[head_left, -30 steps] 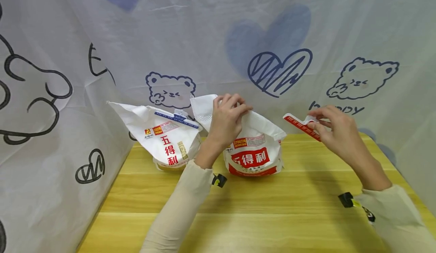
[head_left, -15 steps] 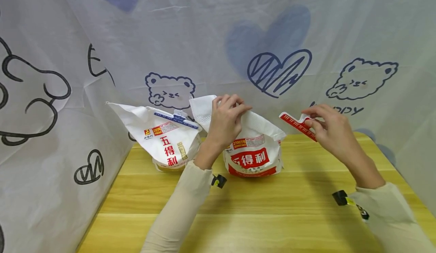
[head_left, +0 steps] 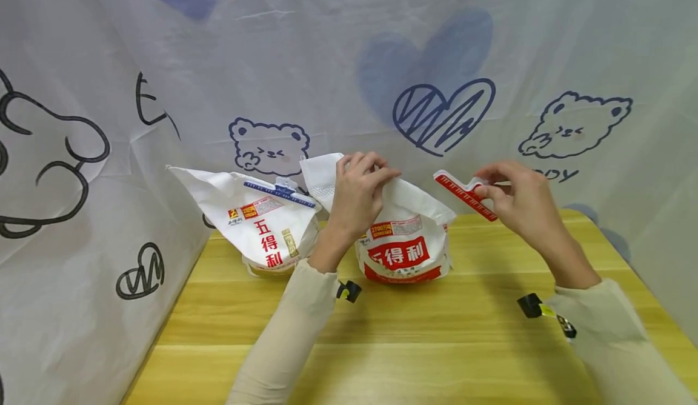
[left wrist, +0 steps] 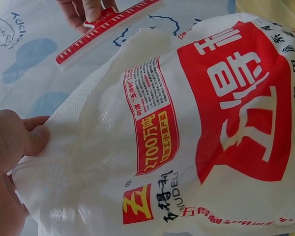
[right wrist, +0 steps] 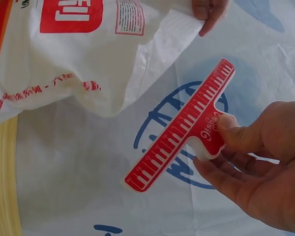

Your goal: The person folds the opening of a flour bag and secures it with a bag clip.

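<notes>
A white flour bag with a red label [head_left: 400, 252] stands mid-table, its top folded over. My left hand [head_left: 357, 196] grips that folded top; in the left wrist view the thumb lies along the white fold. My right hand [head_left: 520, 202] pinches a red bag clip [head_left: 466, 196] by its handle, held in the air just right of the bag. The right wrist view shows the clip [right wrist: 182, 128] whole, its long bar slanting, thumb on one side of the handle and fingers on the other. Part of the bag's top is hidden behind my left hand.
Left of it stands a second white flour bag [head_left: 267, 229] with a blue bag clip [head_left: 280, 193] across its top. Both bags are on a yellow wood-grain table [head_left: 414, 356]. A printed cloth [head_left: 349, 59] hangs close behind and at the sides.
My right hand has moved left with the red clip, bringing it closer to the red-labelled bag. The left hand keeps its hold on the fold. The head view has shifted slightly.
</notes>
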A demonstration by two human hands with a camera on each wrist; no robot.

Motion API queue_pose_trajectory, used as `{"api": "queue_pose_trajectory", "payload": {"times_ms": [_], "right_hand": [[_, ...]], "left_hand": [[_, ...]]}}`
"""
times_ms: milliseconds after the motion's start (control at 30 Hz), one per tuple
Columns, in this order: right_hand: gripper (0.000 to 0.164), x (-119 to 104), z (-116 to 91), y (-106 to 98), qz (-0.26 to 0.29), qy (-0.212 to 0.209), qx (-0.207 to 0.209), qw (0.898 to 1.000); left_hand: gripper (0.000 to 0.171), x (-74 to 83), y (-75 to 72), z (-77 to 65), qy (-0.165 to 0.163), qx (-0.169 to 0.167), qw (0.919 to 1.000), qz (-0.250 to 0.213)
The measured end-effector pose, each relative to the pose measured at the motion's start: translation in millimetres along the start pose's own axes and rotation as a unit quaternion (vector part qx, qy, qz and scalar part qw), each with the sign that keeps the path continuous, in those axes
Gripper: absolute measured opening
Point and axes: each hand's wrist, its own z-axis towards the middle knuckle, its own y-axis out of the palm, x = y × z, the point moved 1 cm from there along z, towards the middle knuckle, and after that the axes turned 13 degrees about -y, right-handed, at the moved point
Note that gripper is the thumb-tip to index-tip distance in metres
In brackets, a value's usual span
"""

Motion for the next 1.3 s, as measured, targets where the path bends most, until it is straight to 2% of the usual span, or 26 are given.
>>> {"api": "queue_pose_trajectory", "payload": {"times_ms": [300, 533, 867, 1300], "right_hand": [[0.021, -6, 11, 8, 0.002, 0.031, -0.003, 1.000], [0.020, -8, 19, 16, 0.019, 0.038, -0.009, 0.999], [0.017, -10, 26, 25, 0.038, 0.049, -0.027, 0.998], [0.015, -13, 29, 34, 0.048, 0.044, -0.043, 0.997]], "left_hand": [[0.013, -2.3, -0.4, -1.0, 0.000, 0.021, 0.9995, -0.025], [0.009, -2.6, -0.8, -0.4, 0.003, 0.042, 0.9985, -0.033], [0.007, -2.8, -0.6, -0.8, 0.008, 0.048, 0.9983, -0.033], [0.011, -2.1, -0.2, 1.2, 0.007, 0.052, 0.9972, -0.053]]}}
